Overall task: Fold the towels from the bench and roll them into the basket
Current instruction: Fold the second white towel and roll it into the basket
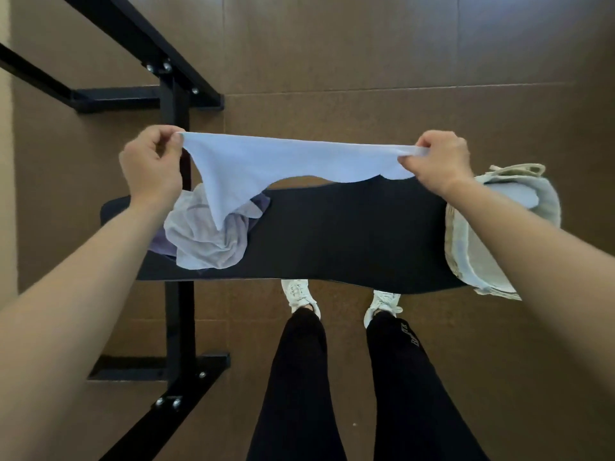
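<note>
The basket (549, 201), a soft grey-beige fabric one with a loop handle on its rim, lies at the three o'clock end of the bench (349, 227), partly hidden behind the right forearm. Pale blue cloth (509, 194) shows in its mouth, though whether that is rolled cannot be told. At the nine o'clock end of the dark bench sits a crumpled heap of towels (206, 234), a pale lilac-grey one on top with darker purple fabric showing beneath it at its edges. Above the bench, toward twelve o'clock, the light blue towel (283, 161) is stretched flat and taut between both hands. Its top edge runs nearly level, and one loose corner hangs down at seven o'clock to touch the heap. The left hand (151, 164) is at the towel's nine o'clock corner, knuckles up, pinching the corner between thumb and curled fingers. The right hand (439, 161) is at the three o'clock corner, its fingers folded over a bunched bit of the edge and gripping it. Both bare forearms reach forward from the lower corners of the view. A black metal frame (174, 104) stands on the brown floor (366, 61) at ten o'clock. At six o'clock the person's black trousers (299, 377) and white shoes (299, 294) stand just short of the bench.
</note>
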